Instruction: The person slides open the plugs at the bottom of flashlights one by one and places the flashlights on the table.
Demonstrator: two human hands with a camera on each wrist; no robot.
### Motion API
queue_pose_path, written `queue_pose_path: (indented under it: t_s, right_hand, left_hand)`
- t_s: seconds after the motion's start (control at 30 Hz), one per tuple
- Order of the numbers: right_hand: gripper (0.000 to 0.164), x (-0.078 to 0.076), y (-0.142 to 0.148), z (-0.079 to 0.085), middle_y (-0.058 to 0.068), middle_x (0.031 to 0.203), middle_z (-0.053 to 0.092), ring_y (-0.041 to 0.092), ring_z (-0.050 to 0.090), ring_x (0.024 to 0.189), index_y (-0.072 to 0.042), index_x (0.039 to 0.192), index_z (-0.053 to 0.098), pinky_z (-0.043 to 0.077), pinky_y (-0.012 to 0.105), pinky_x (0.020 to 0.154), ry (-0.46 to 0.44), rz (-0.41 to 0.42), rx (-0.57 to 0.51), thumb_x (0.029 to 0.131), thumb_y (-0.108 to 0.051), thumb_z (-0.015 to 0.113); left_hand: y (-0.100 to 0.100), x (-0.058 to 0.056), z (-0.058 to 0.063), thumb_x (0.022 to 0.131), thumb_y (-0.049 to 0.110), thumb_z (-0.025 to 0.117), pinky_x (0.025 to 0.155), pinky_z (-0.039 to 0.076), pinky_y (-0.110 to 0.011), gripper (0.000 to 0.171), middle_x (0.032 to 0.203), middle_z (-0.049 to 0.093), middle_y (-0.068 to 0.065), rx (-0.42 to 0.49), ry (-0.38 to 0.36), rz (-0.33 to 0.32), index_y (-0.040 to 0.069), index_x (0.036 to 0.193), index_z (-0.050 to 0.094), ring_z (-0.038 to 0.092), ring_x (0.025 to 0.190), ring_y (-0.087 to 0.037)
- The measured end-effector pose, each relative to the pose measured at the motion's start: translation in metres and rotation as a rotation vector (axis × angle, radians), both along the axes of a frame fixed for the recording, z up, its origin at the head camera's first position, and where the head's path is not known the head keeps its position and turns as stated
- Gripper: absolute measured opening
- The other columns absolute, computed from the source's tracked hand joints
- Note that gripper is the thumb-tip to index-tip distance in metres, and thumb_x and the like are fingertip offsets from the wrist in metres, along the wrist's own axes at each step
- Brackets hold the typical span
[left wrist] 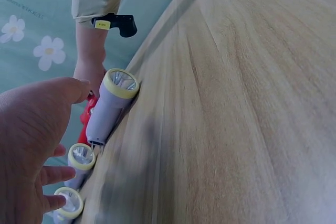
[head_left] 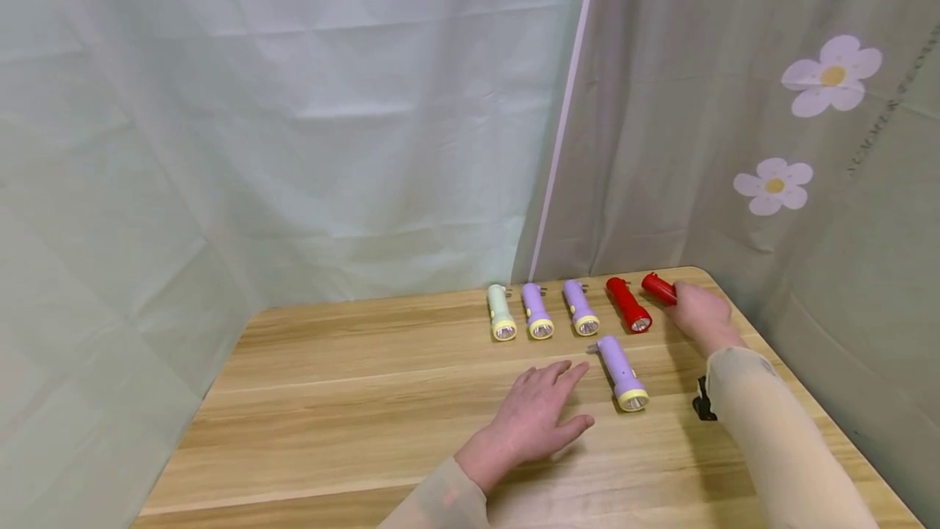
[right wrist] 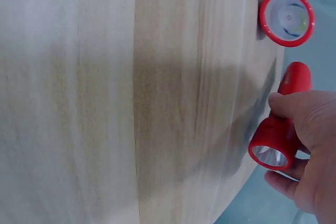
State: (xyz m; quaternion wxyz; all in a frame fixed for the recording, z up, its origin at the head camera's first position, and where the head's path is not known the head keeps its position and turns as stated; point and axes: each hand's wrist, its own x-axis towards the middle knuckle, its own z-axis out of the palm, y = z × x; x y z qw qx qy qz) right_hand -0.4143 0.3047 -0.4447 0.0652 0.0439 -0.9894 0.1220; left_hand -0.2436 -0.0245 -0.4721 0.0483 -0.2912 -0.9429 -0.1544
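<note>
My right hand (head_left: pixel 702 317) grips a red flashlight (head_left: pixel 658 290) near the table's far right corner. In the right wrist view the thumb and fingers curl round that flashlight, its lens end facing the camera. Beside it lies a second red flashlight (head_left: pixel 628 305). My left hand (head_left: pixel 530 415) hovers low over the wood with its fingers spread, holding nothing. Just right of it a purple flashlight (head_left: pixel 620 372) with a yellow rim lies nearer me than the others, plug prongs out at its far end.
Along the back edge of the wooden table (head_left: pixel 330 398), a pale green flashlight (head_left: pixel 502 313) and two purple flashlights, one left (head_left: pixel 537 311) and one right (head_left: pixel 581 308), lie in a row with the red one. Curtains (head_left: pixel 367 121) hang behind and beside the table.
</note>
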Motion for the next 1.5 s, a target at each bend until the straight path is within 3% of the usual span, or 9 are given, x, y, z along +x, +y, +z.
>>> queue_pose_path:
  t_s: [0.2, 0.37, 0.63, 1.03, 1.23, 1.5]
  right_hand:
    - [0.041, 0.006, -0.004, 0.006, 0.031, 0.112, 0.066, 0.050, 0.063, 0.090, 0.001, 0.129, 0.055, 0.041, 0.067, 0.078, 0.088, -0.029, -0.056, 0.093, -0.012, 0.070]
    - [0.048, 0.008, -0.009, 0.011, 0.030, 0.118, 0.064, 0.050, 0.062, 0.096, -0.003, 0.137, 0.052, 0.043, 0.067, 0.079, 0.112, -0.014, -0.098, 0.095, -0.017, 0.071]
    - [0.053, 0.019, -0.026, 0.021, 0.030, 0.109, 0.066, 0.045, 0.064, 0.084, 0.000, 0.137, 0.048, 0.050, 0.059, 0.069, 0.185, 0.063, -0.115, 0.095, -0.020, 0.073]
    - [0.056, 0.042, -0.061, 0.031, 0.026, 0.116, 0.067, 0.041, 0.066, 0.091, 0.000, 0.141, 0.049, 0.054, 0.058, 0.075, 0.227, 0.158, -0.194, 0.096, -0.021, 0.073]
    - [0.051, 0.054, -0.081, 0.035, 0.019, 0.110, 0.070, 0.036, 0.065, 0.088, -0.003, 0.137, 0.055, 0.054, 0.055, 0.076, 0.248, 0.186, -0.227, 0.094, -0.022, 0.076]
    - [0.051, 0.072, -0.112, 0.037, 0.012, 0.101, 0.072, 0.027, 0.064, 0.079, -0.005, 0.134, 0.059, 0.054, 0.045, 0.068, 0.292, 0.248, -0.261, 0.092, -0.027, 0.078]
  left_hand:
    - [-0.002, -0.001, 0.003, 0.101, 0.058, 0.053, 0.119, 0.031, -0.050, 0.074, 0.159, 0.040, -0.004, 0.013, 0.001, 0.001, 0.029, 0.163, 0.026, 0.042, 0.143, -0.023]
    - [-0.006, 0.000, 0.007, 0.101, 0.059, 0.053, 0.118, 0.032, -0.050, 0.075, 0.158, 0.041, -0.004, 0.029, 0.014, 0.005, 0.029, 0.164, 0.025, 0.043, 0.142, -0.024]
    - [-0.023, 0.001, 0.014, 0.100, 0.054, 0.059, 0.117, 0.033, -0.049, 0.075, 0.157, 0.042, -0.005, 0.081, 0.032, 0.016, 0.025, 0.163, 0.029, 0.045, 0.140, -0.025]
    - [-0.055, 0.000, 0.019, 0.101, 0.052, 0.058, 0.111, 0.042, -0.050, 0.074, 0.154, 0.046, -0.007, 0.191, 0.080, 0.033, 0.022, 0.162, 0.030, 0.047, 0.139, -0.026]
    - [-0.063, -0.002, 0.027, 0.100, 0.046, 0.061, 0.110, 0.043, -0.051, 0.069, 0.154, 0.048, -0.007, 0.332, 0.064, 0.074, 0.024, 0.160, 0.035, 0.050, 0.137, -0.028]
    - [-0.066, -0.011, 0.034, 0.099, 0.033, 0.068, 0.099, 0.053, -0.047, 0.066, 0.144, 0.055, 0.006, 0.634, 0.056, 0.137, 0.028, 0.158, 0.037, 0.060, 0.124, -0.016]
